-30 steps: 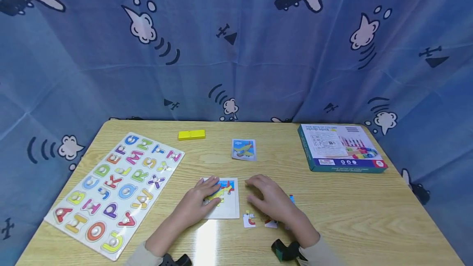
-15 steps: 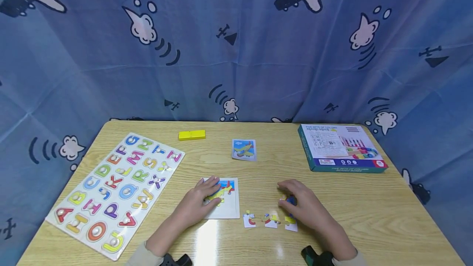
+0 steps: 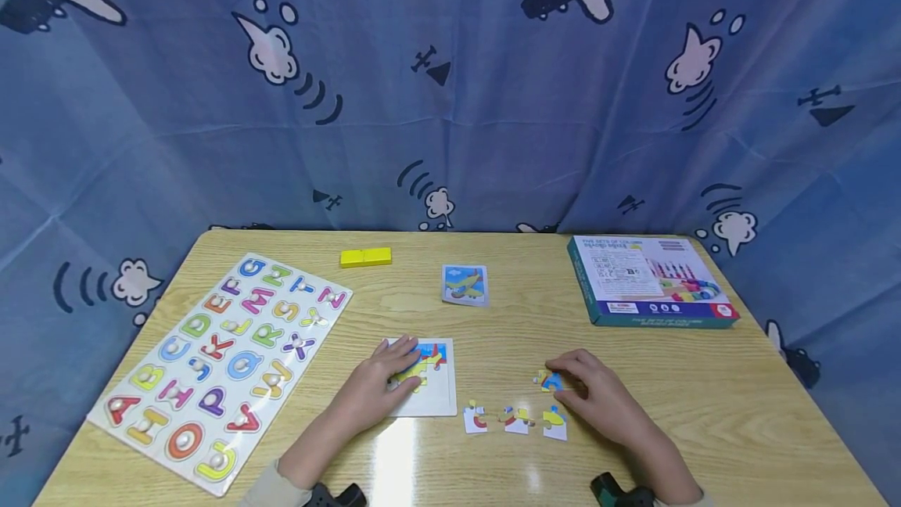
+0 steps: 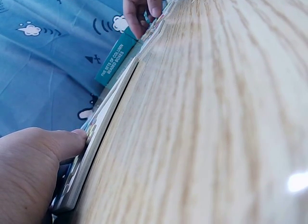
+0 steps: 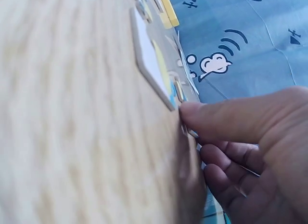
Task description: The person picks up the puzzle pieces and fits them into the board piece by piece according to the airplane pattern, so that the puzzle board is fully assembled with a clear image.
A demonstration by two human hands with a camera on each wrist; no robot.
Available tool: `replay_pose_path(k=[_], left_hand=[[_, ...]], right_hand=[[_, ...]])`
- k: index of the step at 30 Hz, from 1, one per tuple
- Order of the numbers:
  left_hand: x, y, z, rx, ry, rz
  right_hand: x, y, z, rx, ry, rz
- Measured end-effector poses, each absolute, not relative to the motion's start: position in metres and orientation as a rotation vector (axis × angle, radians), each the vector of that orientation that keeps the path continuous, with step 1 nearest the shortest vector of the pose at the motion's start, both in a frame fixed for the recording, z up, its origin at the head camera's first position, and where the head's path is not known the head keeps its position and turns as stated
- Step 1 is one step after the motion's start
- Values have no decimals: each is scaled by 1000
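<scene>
Currently right hand (image 3: 598,396) pinches the blue puzzle piece (image 3: 550,381) at its edges, thumb and fingertip, just beyond the white-edged piece (image 3: 556,430); left hand (image 3: 376,386), unclenched, rests on puzzle tray (image 3: 441,397).

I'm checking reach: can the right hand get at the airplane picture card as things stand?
Probably yes: nothing visible stands between the right hand and the picture card, ahead and to its left.
</scene>
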State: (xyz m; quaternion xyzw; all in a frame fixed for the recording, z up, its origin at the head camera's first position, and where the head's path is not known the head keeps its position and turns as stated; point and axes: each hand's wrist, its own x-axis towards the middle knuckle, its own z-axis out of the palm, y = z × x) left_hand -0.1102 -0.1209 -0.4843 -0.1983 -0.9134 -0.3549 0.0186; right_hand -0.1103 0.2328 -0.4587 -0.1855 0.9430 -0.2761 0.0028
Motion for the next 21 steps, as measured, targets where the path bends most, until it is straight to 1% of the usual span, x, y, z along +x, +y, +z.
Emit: replay_pose_path(k=[6, 21], left_hand=[[-110, -121, -484, -618, -2841, -1109], [-110, -122, -485, -642, -2815, -1112]], right_hand=[[-111, 238, -465, -542, 2911, -946], [-111, 237, -473, -607, 2927, -1080]])
